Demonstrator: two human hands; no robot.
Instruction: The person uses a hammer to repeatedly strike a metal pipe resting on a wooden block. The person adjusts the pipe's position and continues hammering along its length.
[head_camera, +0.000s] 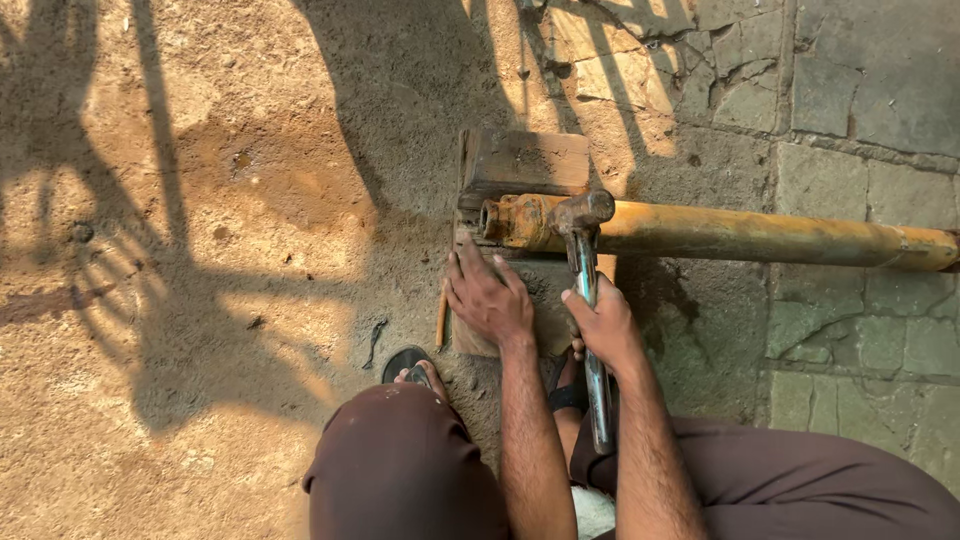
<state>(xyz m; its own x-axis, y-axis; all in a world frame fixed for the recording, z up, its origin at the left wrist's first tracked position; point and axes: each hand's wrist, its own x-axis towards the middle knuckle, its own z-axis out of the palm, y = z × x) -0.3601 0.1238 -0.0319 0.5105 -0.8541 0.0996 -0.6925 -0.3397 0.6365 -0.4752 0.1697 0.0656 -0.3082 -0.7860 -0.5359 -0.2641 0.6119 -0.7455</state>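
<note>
A long, rusty yellow-orange metal pipe (740, 233) lay across the ground with its long axis running left to right; its open, corroded end pointed left and rested on a weathered grey wooden block (525, 165), while the far end ran off the right edge. No package, label or sign showed anywhere on the pipe or block.

A worn steel pipe wrench (588, 300) gripped the pipe just behind that open end, its jaws on top of the pipe and its long handle pointing down toward the person, roughly square to the pipe.

The right hand (603, 322) was curled shut around the wrench handle, partway down from the jaws. The left hand (488, 297) lay spread, palm down and fingers fanned, pressed flat on the wooden block just below the pipe's end, beside the wrench.

A thin orange stick (441, 318) lay on the dirt ground (200, 250) just left of the block. Stone paving (860, 100) covered the right side.
</note>
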